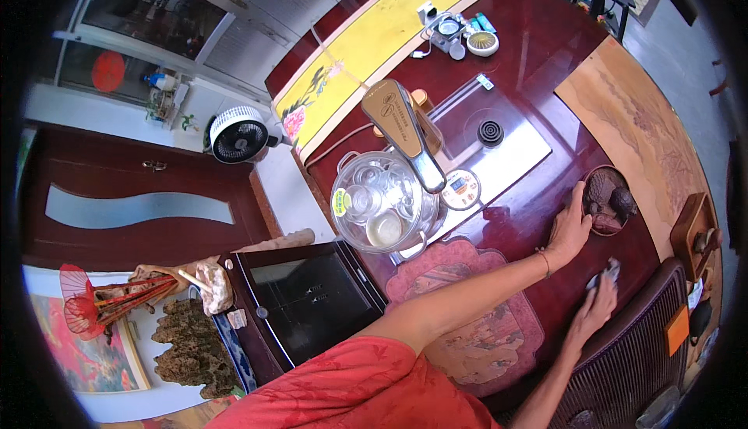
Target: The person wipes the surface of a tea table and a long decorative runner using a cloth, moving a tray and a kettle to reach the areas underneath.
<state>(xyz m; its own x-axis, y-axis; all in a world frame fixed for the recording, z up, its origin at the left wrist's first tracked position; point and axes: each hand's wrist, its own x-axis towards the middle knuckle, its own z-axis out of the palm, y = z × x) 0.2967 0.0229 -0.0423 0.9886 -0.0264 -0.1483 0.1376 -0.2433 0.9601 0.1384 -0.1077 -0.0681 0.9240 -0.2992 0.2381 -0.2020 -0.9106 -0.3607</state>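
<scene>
My left hand (570,227) grips the near rim of a round brown dish (609,231) on the dark red glossy table. In the dish sit several dark brown carved figures (602,190), one of them rounded and rough. Lower down, my right hand (596,306) is closed around a crumpled grey cloth (611,266) at the table surface, just apart from the dish. Most of the cloth is hidden by the fingers. A pink scalloped mat (479,341) lies partly under my left forearm.
A glass pot of clear cups (377,201) stands beside a tea-stove panel (461,189) and a gold-topped water dispenser arm (397,119). A ribbed dark chair back (631,341) rises close to my right arm. A wooden tray (694,227) and tan runner (637,119) lie beyond the dish.
</scene>
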